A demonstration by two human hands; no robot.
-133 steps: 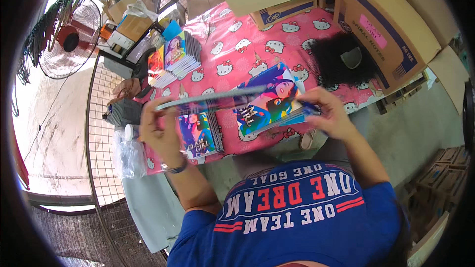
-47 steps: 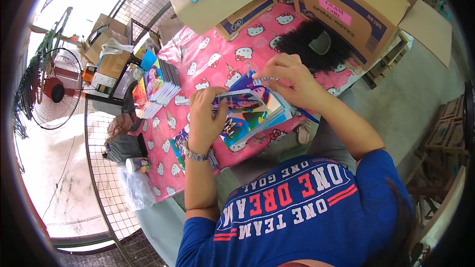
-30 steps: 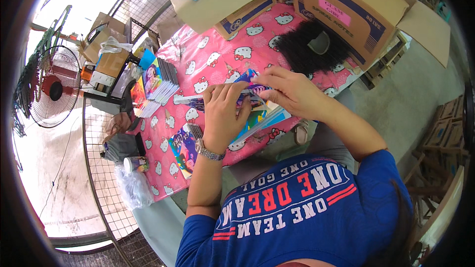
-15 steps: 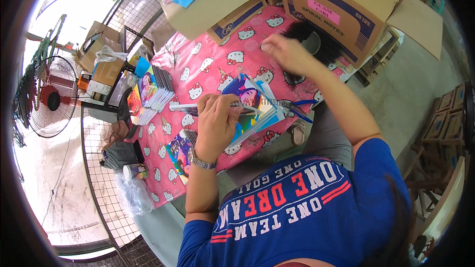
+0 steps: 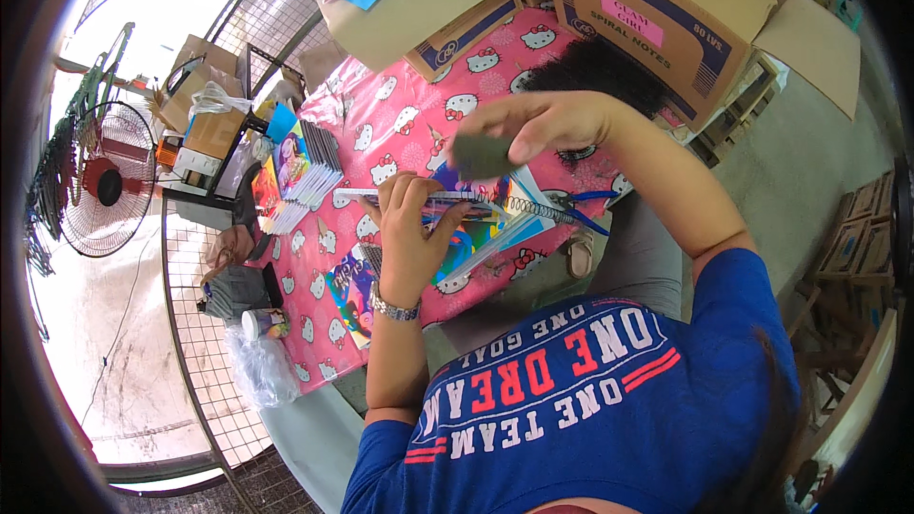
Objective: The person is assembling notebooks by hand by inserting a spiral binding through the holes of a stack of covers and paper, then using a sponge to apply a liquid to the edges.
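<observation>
My left hand [image 5: 411, 219] grips a notebook [image 5: 354, 194] held on edge, its thumb and fingers around the pages. A wire coil [image 5: 524, 206] runs along the notebook's edge and sticks out past its right end. Just above the notebook, my right hand [image 5: 552, 124] is closed on a dark, rounded flat piece [image 5: 481, 158], blurred by motion; its exact kind does not show. Under the notebook lie several colourful covers and sheets [image 5: 509, 236]. Blue-handled pliers [image 5: 592, 213] rest at the coil's right end.
A black heap of thin wire-like strands [image 5: 609, 74] lies before a large carton [image 5: 657, 24]. Stacked notebooks [image 5: 309, 171] and more covers [image 5: 348, 290] sit left on the pink tablecloth [image 5: 407, 119]. A lidded jar [image 5: 262, 325] and plastic bag [image 5: 259, 371] are at the left edge.
My right hand has come from beside the black heap toward the notebook, now with the dark rounded piece that lay on the heap. My left hand still grips the notebook.
</observation>
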